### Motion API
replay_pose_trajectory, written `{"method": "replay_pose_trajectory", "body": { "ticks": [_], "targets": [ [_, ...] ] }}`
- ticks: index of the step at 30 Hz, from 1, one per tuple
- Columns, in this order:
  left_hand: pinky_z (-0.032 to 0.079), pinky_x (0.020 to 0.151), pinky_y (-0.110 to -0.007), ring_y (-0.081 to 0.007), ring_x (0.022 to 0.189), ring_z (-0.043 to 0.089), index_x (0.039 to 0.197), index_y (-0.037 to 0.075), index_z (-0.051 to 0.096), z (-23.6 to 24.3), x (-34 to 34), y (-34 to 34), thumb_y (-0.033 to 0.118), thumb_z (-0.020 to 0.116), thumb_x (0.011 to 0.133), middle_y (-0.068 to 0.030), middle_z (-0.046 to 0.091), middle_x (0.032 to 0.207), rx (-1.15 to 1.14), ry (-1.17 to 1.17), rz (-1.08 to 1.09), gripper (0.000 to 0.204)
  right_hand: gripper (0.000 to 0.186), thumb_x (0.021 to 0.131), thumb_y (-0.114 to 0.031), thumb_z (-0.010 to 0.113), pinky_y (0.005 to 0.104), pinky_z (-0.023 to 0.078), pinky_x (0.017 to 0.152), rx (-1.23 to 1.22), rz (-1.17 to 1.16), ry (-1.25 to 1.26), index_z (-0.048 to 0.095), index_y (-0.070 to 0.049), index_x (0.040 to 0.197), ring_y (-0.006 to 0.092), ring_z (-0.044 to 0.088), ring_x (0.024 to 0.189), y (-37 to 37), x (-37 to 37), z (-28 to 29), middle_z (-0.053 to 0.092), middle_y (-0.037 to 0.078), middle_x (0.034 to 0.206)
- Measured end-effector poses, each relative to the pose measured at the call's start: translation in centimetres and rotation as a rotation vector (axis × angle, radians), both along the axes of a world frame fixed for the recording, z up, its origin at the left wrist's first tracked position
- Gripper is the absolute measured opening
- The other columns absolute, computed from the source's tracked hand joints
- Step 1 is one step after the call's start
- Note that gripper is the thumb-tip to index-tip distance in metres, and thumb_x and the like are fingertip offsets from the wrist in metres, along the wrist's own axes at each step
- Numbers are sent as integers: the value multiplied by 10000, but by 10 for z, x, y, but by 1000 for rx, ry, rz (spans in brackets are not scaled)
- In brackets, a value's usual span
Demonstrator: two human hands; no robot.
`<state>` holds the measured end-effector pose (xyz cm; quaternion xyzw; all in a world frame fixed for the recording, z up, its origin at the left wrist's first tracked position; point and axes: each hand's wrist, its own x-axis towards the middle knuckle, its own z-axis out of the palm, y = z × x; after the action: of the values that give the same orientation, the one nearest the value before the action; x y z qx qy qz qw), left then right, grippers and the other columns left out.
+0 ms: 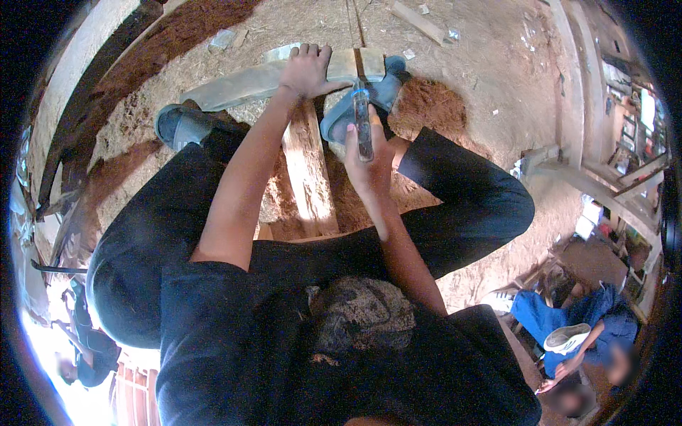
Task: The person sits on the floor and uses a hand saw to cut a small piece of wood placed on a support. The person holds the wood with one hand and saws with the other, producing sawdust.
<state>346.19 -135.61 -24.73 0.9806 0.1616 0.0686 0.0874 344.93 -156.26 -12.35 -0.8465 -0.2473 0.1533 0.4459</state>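
A curved wooden board (241, 86) lies across between my feet, above a pale wooden beam (309, 170) that runs toward me. My left hand (307, 71) presses flat on the board with its fingers spread and pointing away. Just to the right, my right hand (369, 149) is closed around the clear handle of a handsaw (362, 124) with a blue band near its front. Its thin blade shows almost edge-on and reaches away across the board, where a dark line crosses the wood. I cannot make out the teeth or the depth of any cut.
My feet wear grey-blue clogs (186, 128), one near each end of the board. Sawdust covers the ground. A wood offcut (418, 21) lies beyond. Large timbers (89, 78) stand at the left and more at the right. A person in blue (568, 316) sits at lower right.
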Motion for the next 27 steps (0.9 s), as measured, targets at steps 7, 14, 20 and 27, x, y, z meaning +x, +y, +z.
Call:
{"method": "replay_pose_trajectory", "body": {
  "ticks": [7,14,20,27],
  "targets": [
    [440,895,-486,-354,1052,558,1176,29,563,2,-1,-1,815,591,662,-208,608,1068,-64,-29,-1,940,463,946,-129,569,384,504,865,-95,41,-26,443,55,1352,336,642,1056,-25,-22,-9,622,276,1148],
    [422,874,-459,-341,1002,557,1153,39,572,-2,-7,-2,807,623,633,-183,585,1044,18,-56,3,928,465,947,-101,586,361,524,753,-29,29,43,436,41,1364,273,683,920,-7,-16,-9,668,211,1019],
    [420,875,-463,-338,1011,557,1140,38,571,3,-11,-4,794,632,637,-182,586,1048,-17,-37,12,911,511,936,-94,596,350,506,622,-6,-20,94,410,19,1399,206,649,721,-28,-40,-14,665,163,853],
    [411,915,-482,-338,1110,537,1194,46,551,2,-7,-4,753,642,668,-176,581,1136,-76,-40,-6,886,455,965,-73,545,319,490,856,91,-7,125,413,97,1365,219,621,1004,-32,-35,-14,627,215,1122]
  ]
}}
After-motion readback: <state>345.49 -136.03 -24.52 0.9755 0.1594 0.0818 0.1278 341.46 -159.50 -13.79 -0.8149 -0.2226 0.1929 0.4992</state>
